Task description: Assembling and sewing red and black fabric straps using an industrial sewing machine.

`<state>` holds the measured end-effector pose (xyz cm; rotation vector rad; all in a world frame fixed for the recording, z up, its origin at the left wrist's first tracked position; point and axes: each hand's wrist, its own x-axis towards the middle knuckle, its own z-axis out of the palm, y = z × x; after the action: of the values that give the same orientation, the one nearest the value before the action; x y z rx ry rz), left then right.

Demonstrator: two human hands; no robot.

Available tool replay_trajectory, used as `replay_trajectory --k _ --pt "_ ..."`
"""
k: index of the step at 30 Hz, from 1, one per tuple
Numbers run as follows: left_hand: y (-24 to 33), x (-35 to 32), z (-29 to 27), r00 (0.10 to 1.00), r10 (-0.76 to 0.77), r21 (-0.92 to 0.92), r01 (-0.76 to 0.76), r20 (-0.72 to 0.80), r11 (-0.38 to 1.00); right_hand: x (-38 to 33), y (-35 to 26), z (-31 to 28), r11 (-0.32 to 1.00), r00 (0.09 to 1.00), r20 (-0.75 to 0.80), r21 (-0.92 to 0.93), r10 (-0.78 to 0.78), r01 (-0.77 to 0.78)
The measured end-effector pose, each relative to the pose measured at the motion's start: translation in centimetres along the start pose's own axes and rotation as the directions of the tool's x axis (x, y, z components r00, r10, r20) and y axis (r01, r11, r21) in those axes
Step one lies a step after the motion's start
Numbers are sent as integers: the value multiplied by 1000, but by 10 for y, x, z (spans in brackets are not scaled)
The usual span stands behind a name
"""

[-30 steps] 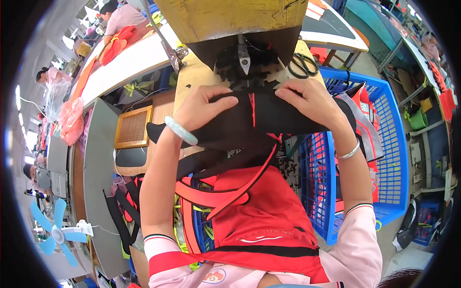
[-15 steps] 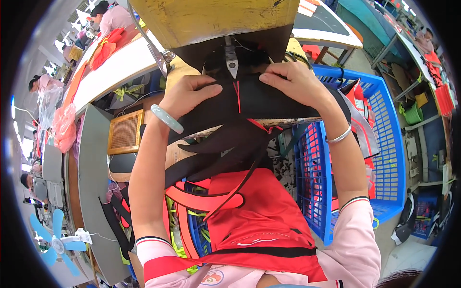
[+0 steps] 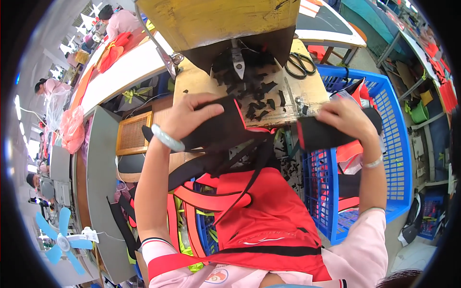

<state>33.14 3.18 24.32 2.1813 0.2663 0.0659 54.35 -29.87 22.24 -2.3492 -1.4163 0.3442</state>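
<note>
My left hand (image 3: 188, 119) pinches a black fabric piece (image 3: 225, 122) with a red cut edge, held at the near side of the wooden worktop (image 3: 194, 77). Apart from it, over the blue basket, my right hand (image 3: 346, 119) grips another black fabric piece (image 3: 319, 135), also red along its end; this hand is slightly blurred. Between and beyond the hands, a pointed metal blade guard (image 3: 238, 65) hangs under a yellow machine housing (image 3: 240, 21). Black scraps (image 3: 261, 98) lie scattered beneath it. Long black strips (image 3: 249, 156) trail down over the red apron (image 3: 269, 206) on my lap.
Black-handled scissors (image 3: 301, 66) rest at the worktop's right. A blue plastic basket (image 3: 396, 163) with red and black pieces stands at my right. To the left are a grey cabinet side (image 3: 101, 182), a woven panel (image 3: 134, 133) and a blue fan (image 3: 60, 243). Other people work at the far left.
The two black pieces were side by side under the metal point and are now apart. My right hand has swung right and nearer; my left hand has drawn nearer. The scraps and scissors are now exposed.
</note>
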Motion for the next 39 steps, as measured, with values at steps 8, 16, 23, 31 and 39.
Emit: replay_trajectory --k 8,16,23,31,39 --pt "78 -78 89 820 536 754 -478 199 451 -134 55 59 955 955 54 44 291 -293" --pt "53 -186 343 900 -29 696 -355 434 -624 -56 -178 25 902 772 500 373 -392 216" --pt "76 -159 176 513 854 217 -846 82 488 -108 -100 44 532 949 -173 795 -264 292" --pt "4 -128 222 793 604 175 -607 73 776 -154 -70 38 215 816 -460 808 -350 548" --pt "27 -129 158 929 350 146 -365 119 919 -194 -27 75 842 931 226 405 286 -357"
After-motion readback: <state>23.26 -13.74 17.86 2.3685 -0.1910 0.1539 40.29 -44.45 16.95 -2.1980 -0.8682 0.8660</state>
